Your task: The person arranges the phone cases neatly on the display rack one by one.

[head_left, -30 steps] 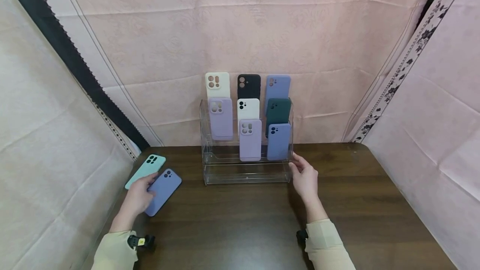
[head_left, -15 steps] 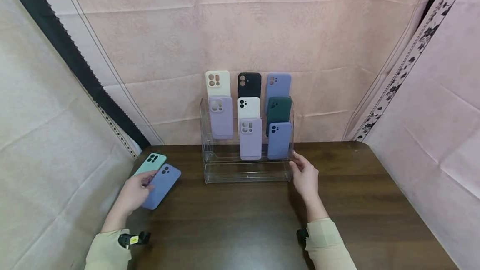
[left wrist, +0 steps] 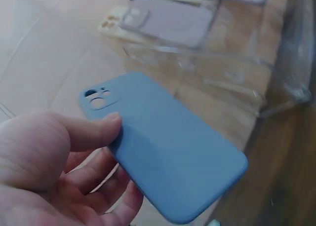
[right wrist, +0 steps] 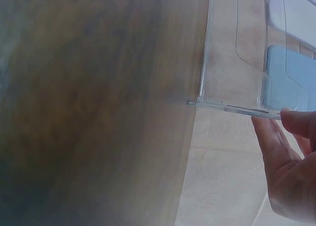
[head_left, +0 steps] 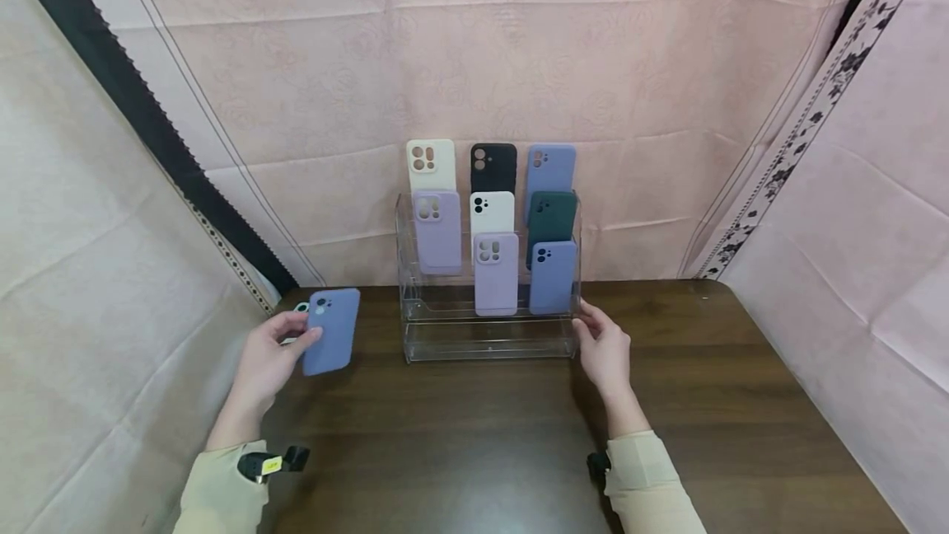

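My left hand (head_left: 270,353) pinches a blue phone case (head_left: 334,332) by its edge, thumb on the back face. In the left wrist view that blue case (left wrist: 168,147) is raised, camera cutouts at its upper left. A turquoise phone case (head_left: 301,306) lies behind it, mostly hidden. My right hand (head_left: 604,353) holds the lower right side of a clear tiered display stand (head_left: 437,344); in the right wrist view, thumb and fingers meet the stand's side wall (right wrist: 232,109). Several phone cases stand upright on its tiers, including a lilac case (head_left: 496,274) and a dark green case (head_left: 552,217).
The dark wooden table (head_left: 460,443) runs under everything. Pale cloth (head_left: 474,72) hangs behind and on both sides. The stand's lowest front tier bears no case, and the tier above has a gap at its left. A white case (head_left: 493,213) and a black case (head_left: 493,168) stand mid-rack.
My left hand has lifted the blue case off the table at the left and tilted it more upright, over the turquoise one. The right hand stays at the stand.
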Tool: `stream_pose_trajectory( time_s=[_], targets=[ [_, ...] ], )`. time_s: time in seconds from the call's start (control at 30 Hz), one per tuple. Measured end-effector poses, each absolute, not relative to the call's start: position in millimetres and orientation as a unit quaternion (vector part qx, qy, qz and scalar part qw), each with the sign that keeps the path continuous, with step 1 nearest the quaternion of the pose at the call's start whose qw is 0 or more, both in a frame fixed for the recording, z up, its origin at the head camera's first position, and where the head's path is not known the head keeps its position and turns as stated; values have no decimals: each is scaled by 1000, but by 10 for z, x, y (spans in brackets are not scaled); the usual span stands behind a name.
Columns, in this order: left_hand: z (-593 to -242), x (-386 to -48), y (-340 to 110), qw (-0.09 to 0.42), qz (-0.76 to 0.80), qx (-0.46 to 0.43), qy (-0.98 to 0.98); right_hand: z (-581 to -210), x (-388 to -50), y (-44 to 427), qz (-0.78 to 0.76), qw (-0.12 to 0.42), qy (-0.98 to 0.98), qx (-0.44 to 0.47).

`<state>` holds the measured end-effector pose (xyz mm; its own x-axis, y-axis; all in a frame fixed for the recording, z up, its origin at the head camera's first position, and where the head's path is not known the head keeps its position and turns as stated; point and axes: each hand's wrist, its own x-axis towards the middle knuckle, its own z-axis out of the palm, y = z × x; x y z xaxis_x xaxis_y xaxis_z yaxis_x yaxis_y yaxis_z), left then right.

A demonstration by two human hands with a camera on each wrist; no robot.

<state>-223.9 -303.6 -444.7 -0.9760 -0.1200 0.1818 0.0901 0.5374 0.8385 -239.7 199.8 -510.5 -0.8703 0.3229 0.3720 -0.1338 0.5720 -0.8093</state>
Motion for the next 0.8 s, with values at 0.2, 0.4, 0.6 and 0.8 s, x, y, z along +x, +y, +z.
stream_pose_trajectory(
  time_s=[0.2, 0.4, 0.6, 0.8],
  targets=[
    [-4269, -2315, -2777, 136, -551, -50, -822, -5107, -2394, 1994, 460, 249, -851, -57],
    [-4163, -2437, -2518, 129, -588, -107, -791, -5096, -2387, 1979, 463, 246, -849, -55],
    [-4074, -2597, -2214, 128, -620, -134, -762, -5088, -2383, 1977, 464, 244, -850, -58],
    [-3997, -2734, -1889, 128, -640, -138, -744, -5089, -2378, 1978, 463, 243, -850, -57]
  ],
)
